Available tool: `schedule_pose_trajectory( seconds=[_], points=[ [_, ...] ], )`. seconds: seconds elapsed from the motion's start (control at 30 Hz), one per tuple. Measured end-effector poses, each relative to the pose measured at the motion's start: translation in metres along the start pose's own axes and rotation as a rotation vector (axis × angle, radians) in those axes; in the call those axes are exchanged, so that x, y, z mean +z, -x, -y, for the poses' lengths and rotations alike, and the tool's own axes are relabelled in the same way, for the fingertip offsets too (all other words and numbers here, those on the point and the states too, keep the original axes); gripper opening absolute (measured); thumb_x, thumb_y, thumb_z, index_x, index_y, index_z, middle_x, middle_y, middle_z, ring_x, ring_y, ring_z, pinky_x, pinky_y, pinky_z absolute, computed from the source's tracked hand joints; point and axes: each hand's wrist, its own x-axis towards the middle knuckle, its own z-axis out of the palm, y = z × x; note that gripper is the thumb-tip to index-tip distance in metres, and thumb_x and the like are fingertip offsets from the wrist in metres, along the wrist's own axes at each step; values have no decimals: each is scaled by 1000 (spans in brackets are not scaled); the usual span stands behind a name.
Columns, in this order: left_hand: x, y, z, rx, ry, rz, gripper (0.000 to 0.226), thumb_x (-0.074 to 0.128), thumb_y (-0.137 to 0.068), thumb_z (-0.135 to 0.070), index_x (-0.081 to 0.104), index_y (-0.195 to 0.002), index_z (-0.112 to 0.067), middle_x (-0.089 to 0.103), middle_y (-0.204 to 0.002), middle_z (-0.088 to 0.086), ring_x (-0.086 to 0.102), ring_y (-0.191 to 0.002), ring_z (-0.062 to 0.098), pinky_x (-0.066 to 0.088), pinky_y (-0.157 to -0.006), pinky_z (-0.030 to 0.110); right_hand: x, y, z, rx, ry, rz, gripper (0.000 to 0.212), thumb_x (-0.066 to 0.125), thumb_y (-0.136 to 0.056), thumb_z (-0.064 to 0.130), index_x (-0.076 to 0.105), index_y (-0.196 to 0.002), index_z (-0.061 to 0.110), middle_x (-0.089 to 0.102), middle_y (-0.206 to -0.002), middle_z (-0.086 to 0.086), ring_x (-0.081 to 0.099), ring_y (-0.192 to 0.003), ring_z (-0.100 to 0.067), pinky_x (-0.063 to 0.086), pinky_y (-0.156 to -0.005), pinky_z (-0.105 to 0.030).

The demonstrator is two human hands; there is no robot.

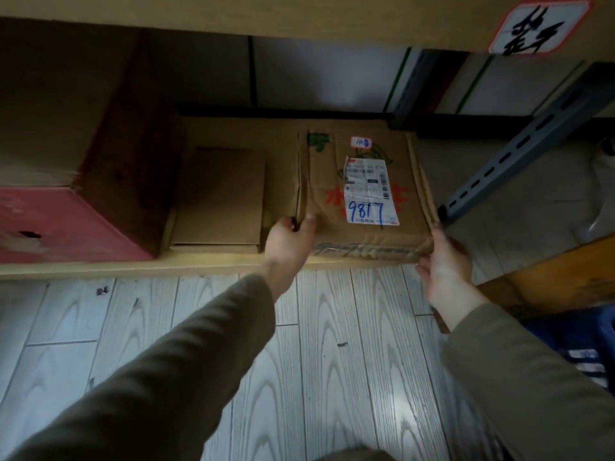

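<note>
A flat brown cardboard parcel [326, 207] lies on the low shelf [133, 266], its front edge at the shelf's lip. A white shipping label on top carries "9817" in blue ink. My left hand [288, 242] grips the parcel's front left corner, thumb on top and fingers down the side. My right hand [444, 261] holds the front right corner, with its fingers curled under the front edge. Both arms wear olive-brown sleeves.
A smaller flat carton [219, 197] lies just left of the parcel. Farther left stands a tall brown and red box [83, 161]. A grey slotted metal upright [525, 141] slants at the right. Another shelf board [299, 15] runs overhead. Pale wood-grain floor [332, 361] lies below.
</note>
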Motion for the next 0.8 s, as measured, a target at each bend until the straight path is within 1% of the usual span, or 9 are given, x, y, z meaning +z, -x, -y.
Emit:
schedule_pose_trajectory(
  seconds=[0.1,0.17,0.27,0.33,0.4,0.53,0.63,0.7,0.8],
  points=[
    [-17,3,7,78,-82,-133,45,41,-96,-41,51,-127,-11,60,-112,4,57,-99,18,42,-82,25,4,31,-17,104,-36,22,24,55,-88,46,54,-79,23,61,-91,-1,58,-86,-15,45,-82,-32],
    [-43,2,16,196,-221,-275,36,41,-97,-34,56,-118,-9,60,-109,9,57,-97,20,46,-81,28,20,66,-36,142,43,199,17,52,-92,34,55,-82,20,62,-90,-3,60,-87,-17,49,-80,-32],
    [-82,-7,29,241,-500,-423,32,41,-94,-22,54,-118,-5,52,-115,12,49,-107,23,43,-90,32,62,102,-62,-81,275,511,10,51,-94,20,60,-95,16,63,-105,-6,60,-96,-16,48,-85,-32],
    [-103,-18,36,218,-662,-472,34,43,-92,-23,54,-118,-2,51,-121,16,47,-111,30,40,-96,36,97,110,-65,-287,436,621,28,47,-96,22,55,-122,13,57,-124,-4,52,-111,-12,40,-90,-22],
    [-116,-27,39,149,-752,-514,37,45,-92,-25,53,-116,2,50,-123,21,46,-111,35,37,-98,40,128,114,-63,-353,514,645,42,43,-98,24,40,-139,12,47,-140,-4,45,-126,-15,34,-93,-19],
    [-120,-34,40,32,-782,-531,45,47,-93,-31,47,-121,3,48,-125,22,45,-114,37,35,-101,39,165,110,-67,-280,578,589,48,38,-100,23,27,-146,16,37,-148,-5,38,-135,-26,35,-103,-31],
    [-119,-39,42,-12,-662,-487,38,54,-87,-27,55,-113,1,57,-114,18,51,-108,35,41,-99,40,167,107,-67,-266,506,533,48,41,-98,20,30,-145,18,40,-146,-4,40,-132,-26,37,-101,-32],
    [-120,-37,42,20,-402,-484,30,58,-81,-21,56,-107,-5,61,-102,12,57,-96,30,49,-89,40,161,106,-65,-278,439,497,50,44,-98,22,29,-145,19,36,-149,-3,36,-135,-25,35,-104,-32],
    [-111,-17,32,95,71,-459,32,61,-85,-14,44,-111,-19,54,-89,-7,55,-80,8,48,-70,20,151,110,-61,-313,416,514,55,47,-96,31,28,-145,16,35,-149,-3,34,-136,-22,31,-104,-28]
  ],
)
